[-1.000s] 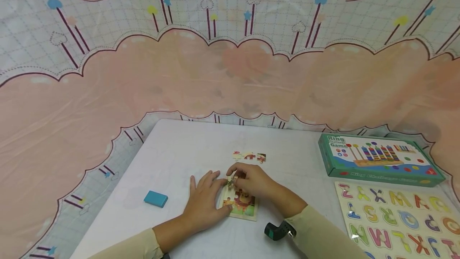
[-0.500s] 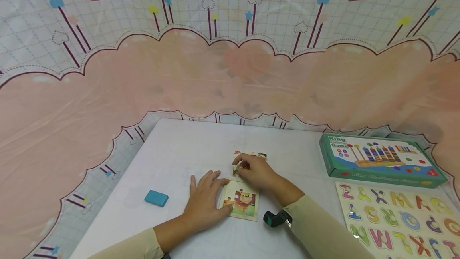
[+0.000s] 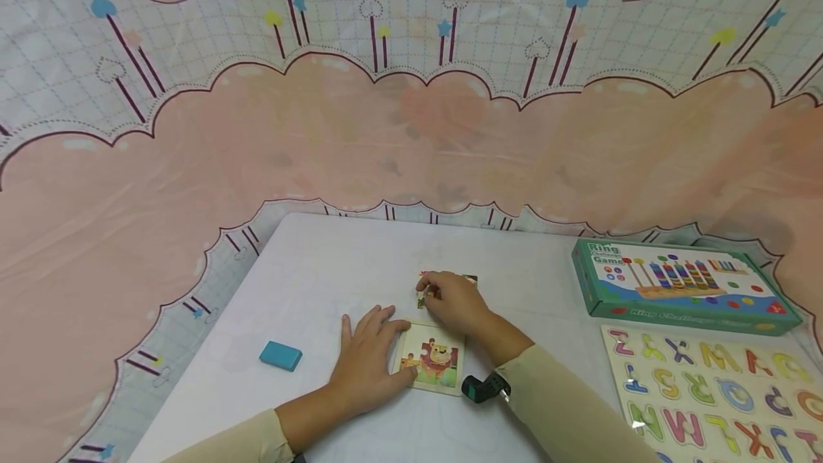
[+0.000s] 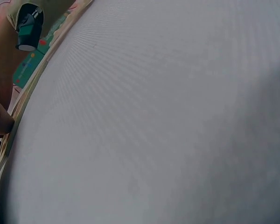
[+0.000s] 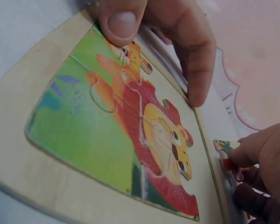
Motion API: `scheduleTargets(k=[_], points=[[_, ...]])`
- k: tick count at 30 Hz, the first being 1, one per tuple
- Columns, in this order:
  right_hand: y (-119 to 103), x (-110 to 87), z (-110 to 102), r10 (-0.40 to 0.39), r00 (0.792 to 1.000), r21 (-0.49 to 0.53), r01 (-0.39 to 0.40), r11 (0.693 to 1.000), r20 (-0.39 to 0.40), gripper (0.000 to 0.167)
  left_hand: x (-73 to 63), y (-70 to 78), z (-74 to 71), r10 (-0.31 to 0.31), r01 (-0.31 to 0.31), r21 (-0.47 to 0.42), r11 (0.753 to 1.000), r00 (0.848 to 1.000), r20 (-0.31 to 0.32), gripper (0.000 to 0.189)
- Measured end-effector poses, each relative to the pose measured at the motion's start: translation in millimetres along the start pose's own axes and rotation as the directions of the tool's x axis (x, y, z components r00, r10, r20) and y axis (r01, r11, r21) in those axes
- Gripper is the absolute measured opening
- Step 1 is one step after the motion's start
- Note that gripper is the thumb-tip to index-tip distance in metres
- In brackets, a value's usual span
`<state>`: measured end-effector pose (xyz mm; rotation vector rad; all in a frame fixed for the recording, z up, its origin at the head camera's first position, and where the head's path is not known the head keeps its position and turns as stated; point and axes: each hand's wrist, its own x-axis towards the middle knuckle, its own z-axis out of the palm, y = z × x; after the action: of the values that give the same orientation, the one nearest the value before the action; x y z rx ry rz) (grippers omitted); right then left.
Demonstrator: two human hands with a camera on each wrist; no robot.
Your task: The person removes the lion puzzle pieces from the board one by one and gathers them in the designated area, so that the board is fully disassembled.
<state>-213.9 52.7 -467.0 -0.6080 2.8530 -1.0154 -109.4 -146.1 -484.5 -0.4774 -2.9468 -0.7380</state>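
Note:
A wooden jigsaw board [image 3: 418, 329] lies on the white table, its lower part filled with joined pieces showing a lion [image 5: 163, 135]. My left hand [image 3: 365, 361] rests along the board's left side, fingers spread; its thumb [image 5: 122, 23] presses the pieces near the lower left corner. Just beyond the board's far edge, my right hand [image 3: 458, 304] pinches a puzzle piece [image 3: 421, 299] between thumb and fingers. That hand also shows at the lower right of the right wrist view, partly covering the piece. Loose puzzle pieces [image 3: 472, 279] lie behind it, mostly hidden.
A blue block [image 3: 281, 356] lies left of the left hand. To the right are a green Ring Challenge Game box [image 3: 684, 288] and a letter puzzle board [image 3: 701, 381]. A patterned curtain [image 3: 386, 141] hangs behind the table [image 3: 334, 256].
My right hand has lifted a puzzle piece from the board's upper left and carried it beyond the far edge, near the loose pieces. The left hand has stayed in place.

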Motion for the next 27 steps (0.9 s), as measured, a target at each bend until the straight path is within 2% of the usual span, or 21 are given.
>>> scheduleTargets(k=[16,27], points=[[-1.9,-2.7,5.6,0.007,1.0,-0.08,-0.01,0.997,-0.029,0.013,-0.7,-1.1,2.2,0.012,-0.011,0.013,1.0,1.0,-0.01,0.063],[2.1,-4.2,2.4,0.001,1.0,-0.031,-0.001,1.0,-0.003,0.019,-1.5,-1.4,4.3,0.021,-0.021,0.015,1.0,1.0,-0.017,0.063]])
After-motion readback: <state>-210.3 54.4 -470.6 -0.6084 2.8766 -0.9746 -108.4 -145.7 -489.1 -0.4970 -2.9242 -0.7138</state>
